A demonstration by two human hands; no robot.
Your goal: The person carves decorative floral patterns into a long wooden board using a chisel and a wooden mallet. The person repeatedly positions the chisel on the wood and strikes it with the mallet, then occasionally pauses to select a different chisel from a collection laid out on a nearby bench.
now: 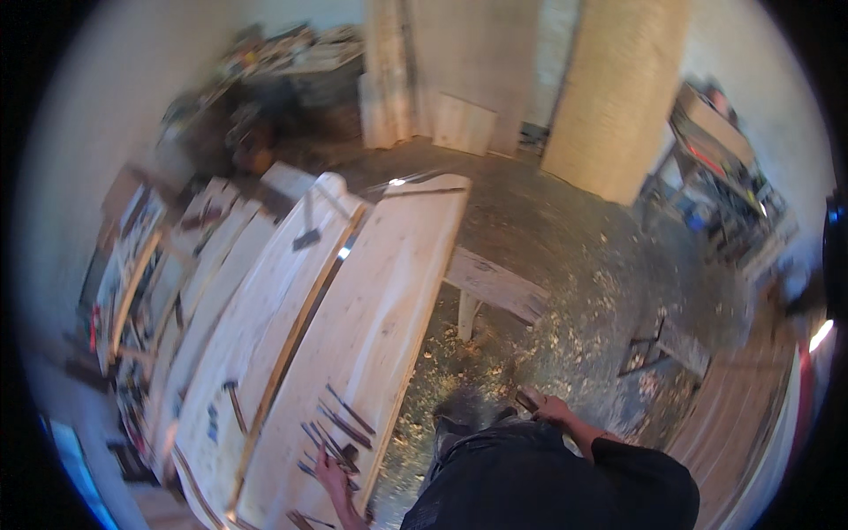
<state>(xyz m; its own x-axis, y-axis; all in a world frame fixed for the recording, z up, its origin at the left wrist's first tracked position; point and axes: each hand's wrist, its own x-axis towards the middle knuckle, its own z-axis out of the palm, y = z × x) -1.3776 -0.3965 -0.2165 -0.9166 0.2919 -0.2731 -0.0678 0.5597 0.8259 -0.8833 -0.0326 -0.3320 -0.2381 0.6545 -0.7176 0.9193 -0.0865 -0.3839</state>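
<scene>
My left hand (pixel 334 477) is among a row of narrow chisels (pixel 346 422) on the pale plank (pixel 384 274), its fingers closed on something too small to make out. Out to the right, beside my dark clothing, my right hand (pixel 550 408) grips a small wooden block (pixel 530 398). A hammer (pixel 236 406) lies on the second shaped plank (pixel 230 371) to the left. Another hammer-like tool (pixel 306 238) rests at that plank's far end.
More boards (pixel 199 274) and tools lie at the left. A low bench (pixel 499 287) stands beside the planks on the shaving-strewn floor (pixel 601 291). Tall boards (pixel 609 97) lean on the back wall. A cluttered workbench (pixel 715 150) stands at the right.
</scene>
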